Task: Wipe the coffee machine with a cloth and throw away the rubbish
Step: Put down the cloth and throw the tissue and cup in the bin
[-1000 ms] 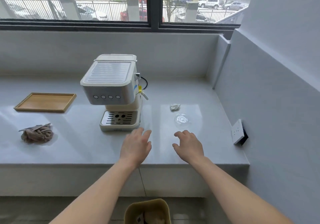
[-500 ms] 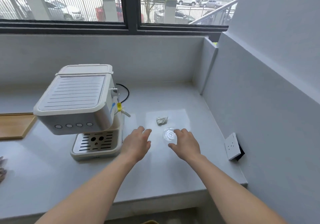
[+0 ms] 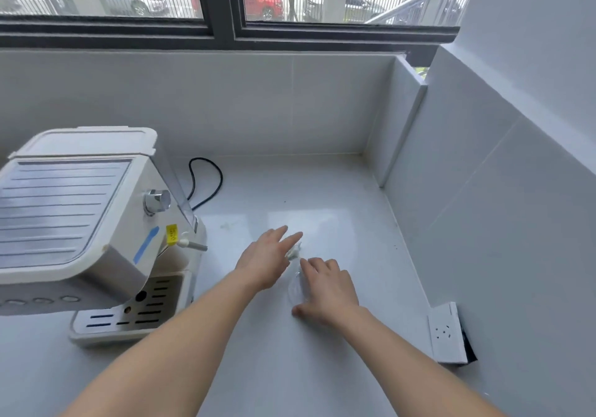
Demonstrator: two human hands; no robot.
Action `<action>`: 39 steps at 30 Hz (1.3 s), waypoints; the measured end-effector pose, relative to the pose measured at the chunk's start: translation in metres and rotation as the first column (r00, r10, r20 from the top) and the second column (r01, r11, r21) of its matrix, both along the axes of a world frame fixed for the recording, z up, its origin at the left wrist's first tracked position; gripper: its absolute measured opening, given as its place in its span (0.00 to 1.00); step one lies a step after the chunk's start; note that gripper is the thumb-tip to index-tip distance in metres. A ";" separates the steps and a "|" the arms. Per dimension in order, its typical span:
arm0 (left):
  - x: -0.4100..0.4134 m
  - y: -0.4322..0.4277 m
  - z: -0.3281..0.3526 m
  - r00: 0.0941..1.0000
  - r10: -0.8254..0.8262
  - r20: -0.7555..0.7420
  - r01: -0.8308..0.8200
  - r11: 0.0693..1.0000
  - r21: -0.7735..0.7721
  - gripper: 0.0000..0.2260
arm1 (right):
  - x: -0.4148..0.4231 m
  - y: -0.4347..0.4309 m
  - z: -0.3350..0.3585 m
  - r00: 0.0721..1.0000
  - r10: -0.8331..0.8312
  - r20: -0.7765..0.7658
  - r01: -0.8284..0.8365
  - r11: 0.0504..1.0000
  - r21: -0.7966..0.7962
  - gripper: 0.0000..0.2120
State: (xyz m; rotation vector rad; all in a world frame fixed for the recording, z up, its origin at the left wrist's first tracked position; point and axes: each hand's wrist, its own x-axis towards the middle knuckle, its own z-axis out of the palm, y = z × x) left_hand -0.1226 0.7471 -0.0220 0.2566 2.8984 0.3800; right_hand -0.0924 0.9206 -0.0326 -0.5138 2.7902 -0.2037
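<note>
A cream coffee machine [image 3: 80, 223] stands at the left of the pale counter [image 3: 322, 197], its drip tray toward me. To its right lie two bits of rubbish. My left hand [image 3: 264, 261] is stretched flat, fingertips touching a small crumpled scrap of paper [image 3: 295, 250]. My right hand [image 3: 325, 287] lies spread over a clear plastic lid [image 3: 295, 287], of which only the left edge shows. Neither hand has closed on anything. The cloth is out of view.
A black power cable [image 3: 206, 181] loops behind the machine. Tiled walls close the counter at the back and right. A white wall socket [image 3: 446, 332] hangs loose from the right wall near the counter's front corner. Windows run above the back wall.
My view has moved forward and right, so the tray and cloth have left the frame. Both hands have reached forward: the left now touches the paper scrap, the right covers the plastic lid.
</note>
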 end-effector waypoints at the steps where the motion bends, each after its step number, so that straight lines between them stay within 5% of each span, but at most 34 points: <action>1: -0.006 0.002 -0.003 1.000 -0.022 0.019 0.022 1.000 -0.014 0.25 | -0.002 0.002 -0.002 1.000 -0.005 -0.012 0.005 1.000 -0.009 0.42; 12: -0.003 0.005 -0.017 0.999 0.027 -0.045 -0.026 0.999 0.029 0.08 | -0.001 0.020 0.004 0.998 -0.056 0.033 0.059 0.996 -0.074 0.43; 27: 0.069 -0.028 -0.004 0.982 0.156 -0.110 -0.141 0.982 0.129 0.07 | 0.042 0.009 0.023 0.992 -0.129 0.003 0.129 0.988 -0.087 0.44; 39: 0.168 -0.074 0.022 0.974 0.116 -0.197 -0.080 0.981 0.179 0.09 | 0.140 -0.029 0.046 0.977 -0.205 -0.064 0.199 0.976 -0.091 0.43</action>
